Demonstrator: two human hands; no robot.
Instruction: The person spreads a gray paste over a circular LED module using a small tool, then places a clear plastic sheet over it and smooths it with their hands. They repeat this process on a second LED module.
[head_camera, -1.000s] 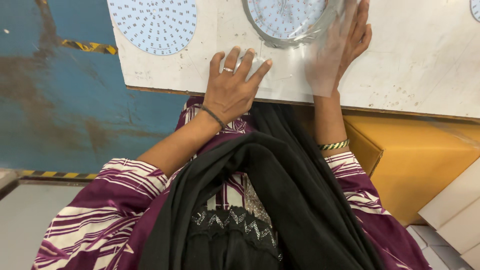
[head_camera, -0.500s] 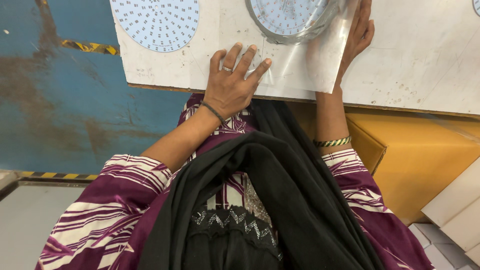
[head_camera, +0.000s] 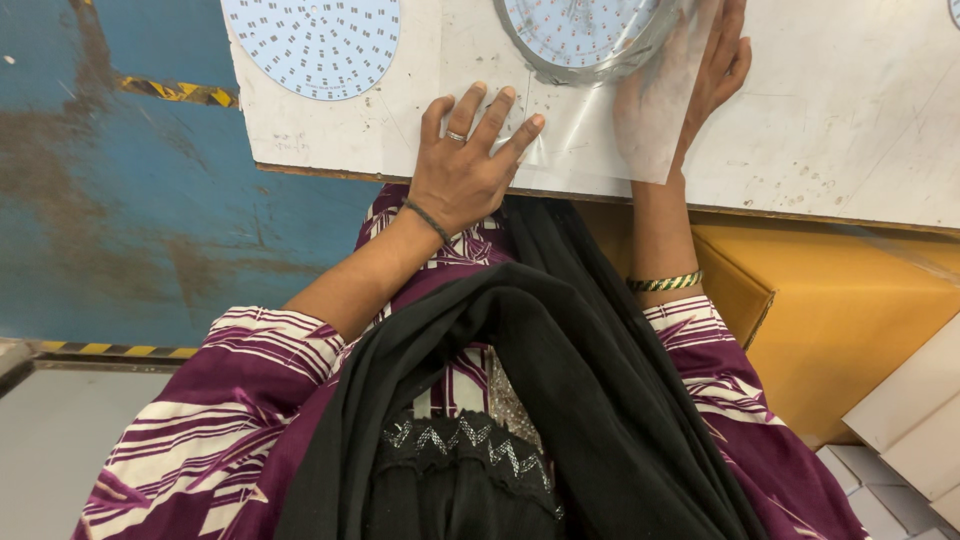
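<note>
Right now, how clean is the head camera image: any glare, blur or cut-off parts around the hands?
Head view: even light, no harsh glare, soft shadows only. The left hand is sharp on the white board. The right hand is hazed behind a clear plastic sheet, so its grip is hard to read. The round panel in the metal ring and the bare panel are cropped by the top edge.

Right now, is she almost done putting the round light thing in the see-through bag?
About halfway, it seems. Done: the round disc already sits inside the clear bag. In hand: the left hand presses the bag's edge flat on the white table, and the right hand lies under the film. Left: a second disc lies bare.
</note>
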